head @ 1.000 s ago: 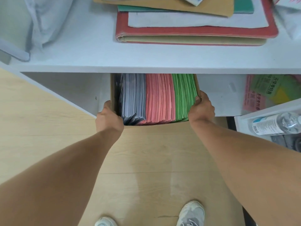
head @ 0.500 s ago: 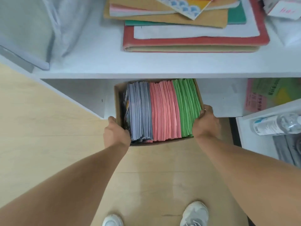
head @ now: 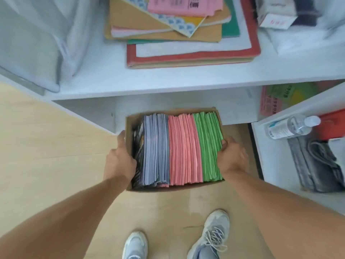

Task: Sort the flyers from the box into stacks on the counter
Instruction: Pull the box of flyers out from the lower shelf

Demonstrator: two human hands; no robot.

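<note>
A brown cardboard box (head: 173, 188) sits out from under the white counter (head: 168, 85), above the wooden floor. It is packed with upright flyers in three blocks: grey-blue flyers (head: 155, 148) on the left, pink flyers (head: 183, 148) in the middle, green flyers (head: 209, 144) on the right. My left hand (head: 118, 161) grips the box's left wall, thumb inside the rim. My right hand (head: 230, 156) grips the right wall, fingers curled over the rim against the green flyers.
On the counter lies a pile of folders and boards (head: 186, 34) with a pink sheet on top, and white plastic bags (head: 37, 43) to the left. A side shelf at right holds a water bottle (head: 291, 127) and grey cloth (head: 317, 165). My shoes (head: 214, 234) stand below.
The box has come out from under the counter toward me, with both hands holding its sides. All of its flyers now show.
</note>
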